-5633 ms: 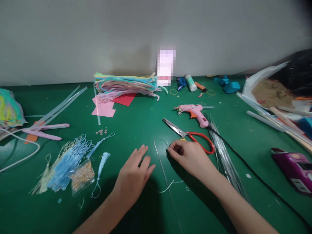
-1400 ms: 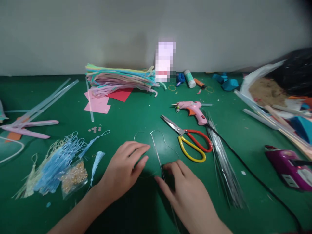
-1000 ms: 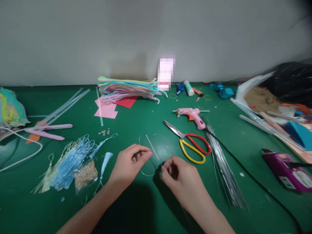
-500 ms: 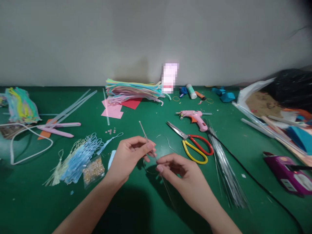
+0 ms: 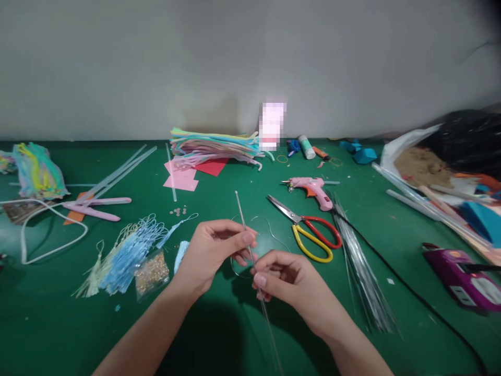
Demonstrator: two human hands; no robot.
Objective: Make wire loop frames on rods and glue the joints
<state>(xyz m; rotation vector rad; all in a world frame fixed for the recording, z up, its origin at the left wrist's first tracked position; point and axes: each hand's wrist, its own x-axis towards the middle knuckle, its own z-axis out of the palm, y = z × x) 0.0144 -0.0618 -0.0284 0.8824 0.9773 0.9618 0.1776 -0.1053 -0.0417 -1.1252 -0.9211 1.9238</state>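
My left hand [image 5: 213,250] and my right hand [image 5: 287,282] meet above the green table [image 5: 242,334], both pinched on a thin straight silver wire [image 5: 241,214]. The wire rises tilted from my right fingers, past my left thumb and forefinger, up to a tip near the table's middle, and its lower end runs down toward me. Beneath the hands lies a thin bent wire loop [image 5: 270,230] on the table.
Red and yellow scissors [image 5: 309,232] and a pink glue gun [image 5: 311,185] lie right of the hands, beside a bundle of silver wires [image 5: 362,266] and a black cord. Blue tassels [image 5: 129,248] and a bead bag [image 5: 151,269] lie left. Pastel pipe cleaners [image 5: 213,146] are stacked at the back.
Both hands went from resting on the table to picking up the straight wire. In the last half second the wire swung more upright and my right hand closed in under my left.
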